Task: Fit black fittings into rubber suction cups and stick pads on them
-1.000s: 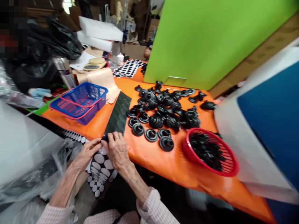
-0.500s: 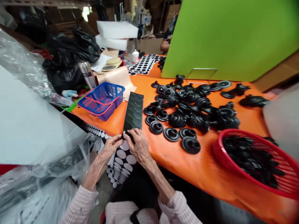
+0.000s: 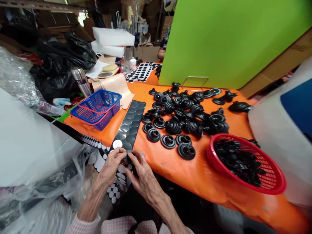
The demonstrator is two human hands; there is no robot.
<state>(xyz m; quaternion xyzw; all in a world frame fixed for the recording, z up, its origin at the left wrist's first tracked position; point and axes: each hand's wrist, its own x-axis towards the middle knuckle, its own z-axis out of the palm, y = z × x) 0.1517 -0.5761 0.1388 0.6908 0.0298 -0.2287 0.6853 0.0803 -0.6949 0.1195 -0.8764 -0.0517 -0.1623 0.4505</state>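
Observation:
A long sheet of round black stickers lies at the table's near edge, with a bare white circle near its close end. My left hand is closed at that end, its thumb and forefinger pinching the edge of a dark round sticker. Meeting it from the other side is my right hand, its fingertips also on the sticker and its thumb held lower, apart. The fingertips partly hide the sticker. Just right of the sheet, several black ridged suction cups sit in a loose pile.
A red basket of black parts stands at right on the orange-covered table. Left of the sheet is a blue basket. A green board rises behind the pile. Sticker sheets with white circles hang below the table edge.
My view has swung rightward. The white circle near the sheet's close end has come into sight. My fingertips have come together around a dark sticker, with the right thumb dropping away.

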